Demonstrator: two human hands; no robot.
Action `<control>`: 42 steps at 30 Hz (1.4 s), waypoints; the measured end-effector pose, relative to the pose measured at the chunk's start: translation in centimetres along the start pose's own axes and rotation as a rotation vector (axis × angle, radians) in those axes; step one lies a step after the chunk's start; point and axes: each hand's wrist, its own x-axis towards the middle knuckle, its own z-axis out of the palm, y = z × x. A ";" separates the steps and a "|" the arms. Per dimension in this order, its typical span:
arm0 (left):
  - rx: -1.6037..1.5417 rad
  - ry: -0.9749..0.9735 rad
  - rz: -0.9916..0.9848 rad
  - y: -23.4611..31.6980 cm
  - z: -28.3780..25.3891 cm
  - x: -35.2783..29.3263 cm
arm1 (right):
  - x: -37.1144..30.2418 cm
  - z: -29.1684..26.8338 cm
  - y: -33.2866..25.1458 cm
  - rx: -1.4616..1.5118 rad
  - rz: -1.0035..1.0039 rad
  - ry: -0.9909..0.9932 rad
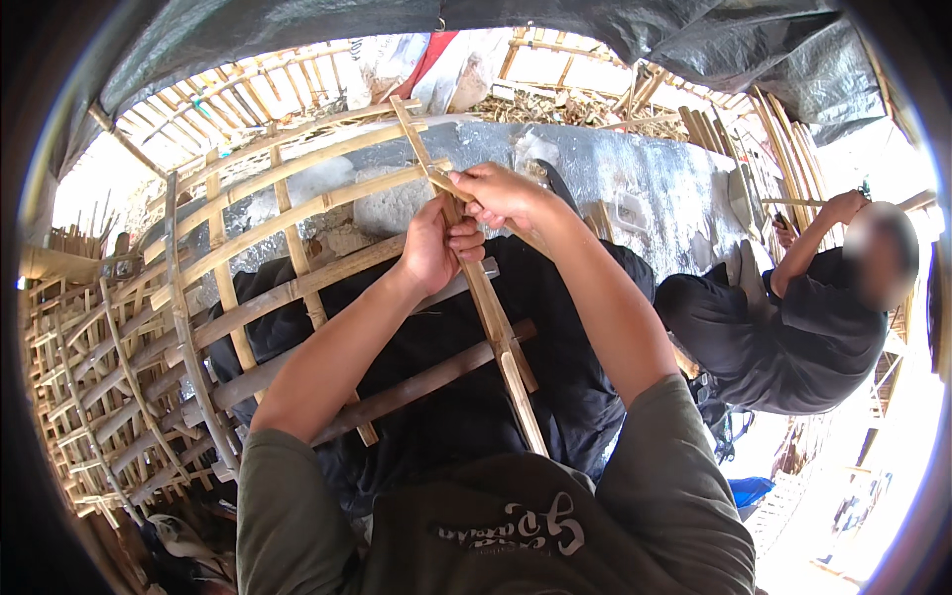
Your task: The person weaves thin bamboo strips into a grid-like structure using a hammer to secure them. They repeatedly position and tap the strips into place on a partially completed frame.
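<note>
A lattice of crossed bamboo strips (260,313) lies across my lap and stretches off to the left. At its right end runs a long bamboo slat (508,369), crossing the ends of the long strips. My left hand (442,245) is closed around this slat near the middle. Just above it, my right hand (498,194) is closed too, its fingers pressed on a short piece of bamboo (448,184) at a crossing. The two hands nearly touch. The fingers partly hide the joint between the strips.
A grey slab (397,210) lies beyond the lattice, with a clear plastic box (631,210) on it. At right sits another person (793,337) in dark clothes, near upright bamboo strips (788,149). More lattice panels (84,397) stand at left. A dark tarp (555,30) hangs overhead.
</note>
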 end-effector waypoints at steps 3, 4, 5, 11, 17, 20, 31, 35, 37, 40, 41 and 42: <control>0.156 0.172 0.049 -0.6 0.3 0.2 | 0.0 0.1 -0.1 0.038 0.017 0.006; 0.138 0.270 0.046 -0.8 0.9 0.2 | 0.1 0.1 0.2 -0.017 -0.001 0.048; 0.159 0.249 0.021 -0.9 0.6 0.3 | -0.2 0.5 0.1 -0.021 0.016 0.100; 0.036 0.009 0.030 -0.6 -0.4 0.6 | -0.4 0.8 -0.3 -0.001 0.024 0.170; -0.015 -0.005 -0.017 -0.9 -0.8 0.9 | -0.4 0.0 -0.3 0.127 0.069 0.055; 0.006 -0.026 -0.023 -0.8 -1.1 0.9 | -0.3 0.5 -0.1 0.072 0.051 0.116; 0.021 -0.012 -0.054 -1.0 -1.4 1.1 | -0.7 -0.3 -1.2 0.041 0.160 0.056; 0.003 -0.061 -0.071 -1.1 -1.7 1.5 | -0.1 -1.6 0.5 0.152 0.145 -0.021; 0.018 -0.043 -0.083 -1.2 -1.8 1.6 | -0.2 -1.8 0.7 0.118 0.148 -0.009; 0.061 0.013 -0.078 -1.2 -1.4 1.2 | -0.6 -1.3 -0.4 -0.484 0.075 0.181; 0.089 0.030 -0.062 -1.2 -1.4 0.9 | -1.0 -1.0 -0.9 -0.494 0.057 0.150; 0.117 0.048 -0.045 -1.1 -1.4 0.7 | -1.6 -0.6 -1.4 -0.505 0.040 0.118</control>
